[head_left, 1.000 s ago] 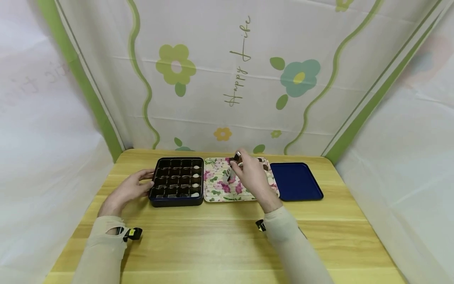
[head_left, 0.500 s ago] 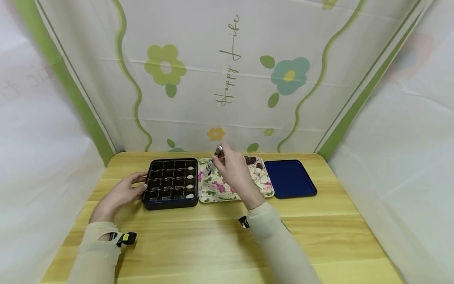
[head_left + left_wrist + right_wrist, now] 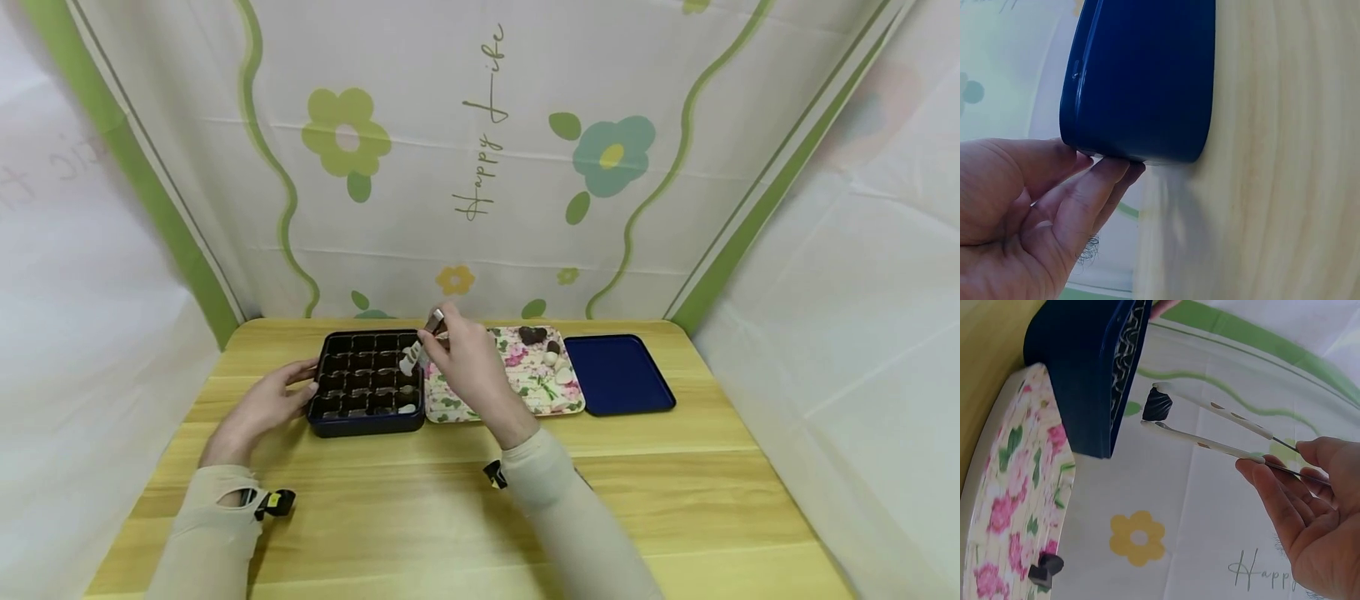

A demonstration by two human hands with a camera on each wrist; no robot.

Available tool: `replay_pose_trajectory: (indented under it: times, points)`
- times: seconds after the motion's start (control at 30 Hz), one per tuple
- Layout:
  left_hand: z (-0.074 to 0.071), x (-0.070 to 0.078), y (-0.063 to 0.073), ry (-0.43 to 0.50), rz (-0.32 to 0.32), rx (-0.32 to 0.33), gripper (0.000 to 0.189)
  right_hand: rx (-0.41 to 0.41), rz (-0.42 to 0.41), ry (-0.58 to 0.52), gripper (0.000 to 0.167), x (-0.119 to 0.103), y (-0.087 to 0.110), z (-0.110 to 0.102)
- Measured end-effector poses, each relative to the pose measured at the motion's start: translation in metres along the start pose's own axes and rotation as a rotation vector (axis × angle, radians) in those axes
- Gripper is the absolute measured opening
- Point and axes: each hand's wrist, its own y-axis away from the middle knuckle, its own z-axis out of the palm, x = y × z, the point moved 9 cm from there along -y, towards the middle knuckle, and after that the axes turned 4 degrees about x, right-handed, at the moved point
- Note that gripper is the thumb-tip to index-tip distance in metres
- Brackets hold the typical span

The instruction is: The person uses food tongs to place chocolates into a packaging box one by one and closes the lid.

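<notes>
Hands: left (image 3: 262, 407) touching box (image 3: 367, 426) side, right (image 3: 472, 362) pinching tongs (image 3: 1213, 447) above.

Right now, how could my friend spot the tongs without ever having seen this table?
On the wooden table, find the deep blue box at the left. By its right edge, the right hand holds the tongs. Unlike the flat, flowery tray beside the box, they are two thin white arms, held up, with a dark piece between the tips.

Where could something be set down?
Bare: pale wooden tabletop before navy compartmented box, between cream sleeves; flat blue square tray beside flowered rectangular tray. Crowded: box, between left hand and right hand; flowered tray's far right corner, with dark lumps.
</notes>
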Motion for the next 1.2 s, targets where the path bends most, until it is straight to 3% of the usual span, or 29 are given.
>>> replay_pose_trajectory:
  times: [0.43, 0.73, 1.2]
  points:
    - [0.000, 0.002, -0.002, -0.022, -0.005, 0.017, 0.060, -0.037, -0.099, 0.037, 0.019, -0.026, -0.001, 0.036]
    - [0.000, 0.002, -0.002, -0.036, -0.006, 0.020, 0.060, -0.055, -0.120, 0.126, 0.022, -0.023, -0.001, 0.055]
    - [0.000, 0.002, -0.003, -0.009, -0.011, 0.012, 0.060, -0.091, -0.109, 0.211, 0.025, -0.023, -0.006, 0.067]
